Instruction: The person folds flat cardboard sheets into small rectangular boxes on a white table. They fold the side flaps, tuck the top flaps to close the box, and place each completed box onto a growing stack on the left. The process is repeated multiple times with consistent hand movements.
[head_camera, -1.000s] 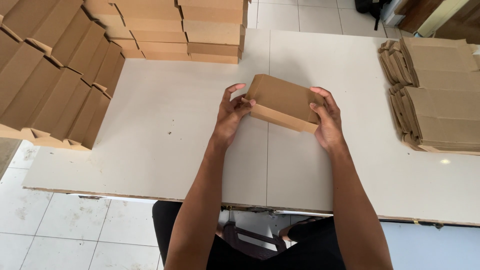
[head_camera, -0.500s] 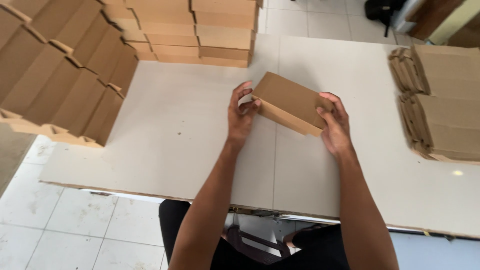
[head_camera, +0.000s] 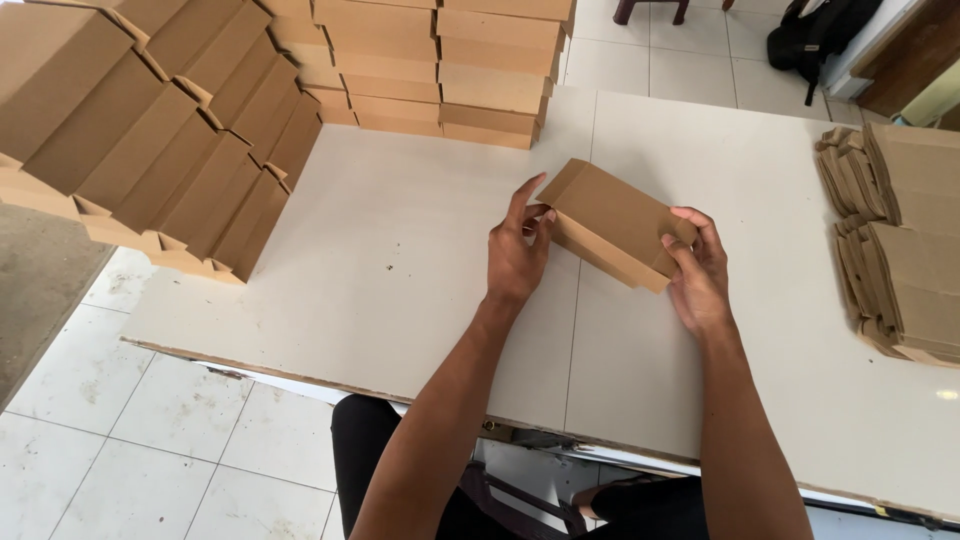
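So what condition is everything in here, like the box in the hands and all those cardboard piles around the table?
Cardboard box: folded into shape, closed, tilted, held at both ends.
Left hand: gripping the box's left end.
Right hand: gripping the box's right end.
Finished boxes at the back: closed, stacked neatly.
Boxes on the left: assembled, leaning in a row.
Flat blanks on the right: unfolded, piled.
Table: white, bare around the hands.

Stacks of folded brown boxes (head_camera: 150, 130) fill the upper left of the frame, and more (head_camera: 450, 65) stand at the top centre. Flat cardboard blanks (head_camera: 900, 240) lie at the right edge of the white table (head_camera: 380, 270). A black bag (head_camera: 815, 35) sits on the tiled floor in the upper right.
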